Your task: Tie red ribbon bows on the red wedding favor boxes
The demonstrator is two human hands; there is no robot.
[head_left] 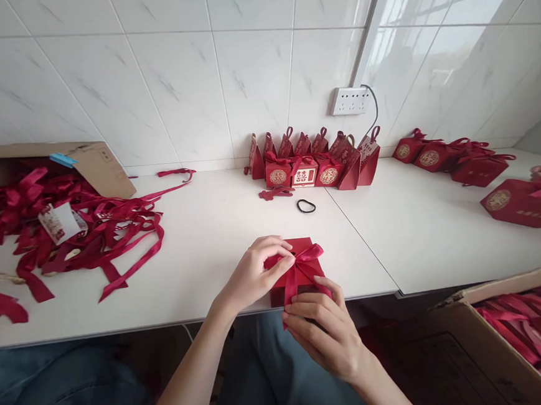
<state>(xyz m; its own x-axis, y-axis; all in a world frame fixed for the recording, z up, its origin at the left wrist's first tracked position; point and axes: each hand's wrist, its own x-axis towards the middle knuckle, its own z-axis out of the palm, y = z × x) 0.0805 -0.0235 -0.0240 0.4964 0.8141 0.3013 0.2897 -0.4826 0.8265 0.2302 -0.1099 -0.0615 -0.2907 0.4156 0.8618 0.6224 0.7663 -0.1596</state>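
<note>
A small red gift box (304,246) sits at the front edge of the white table, with a red satin ribbon (308,253) tied in a bow on its top. My left hand (257,272) reaches in from the left, its thumb and fingers pinched on the ribbon at the knot. Lower down, my right hand (324,326) is against the front of the box, its bent fingers closed over a hanging ribbon tail. My fingers hide part of the bow and the box's front.
A cardboard box (103,169) spills tangled red ribbons (132,229) at left. Several finished red boxes (277,174) line the wall; more red boxes (478,170) stand at right. A black hair tie (306,210) lies behind my hands. Lower right, an open carton (449,332) holds ribbons.
</note>
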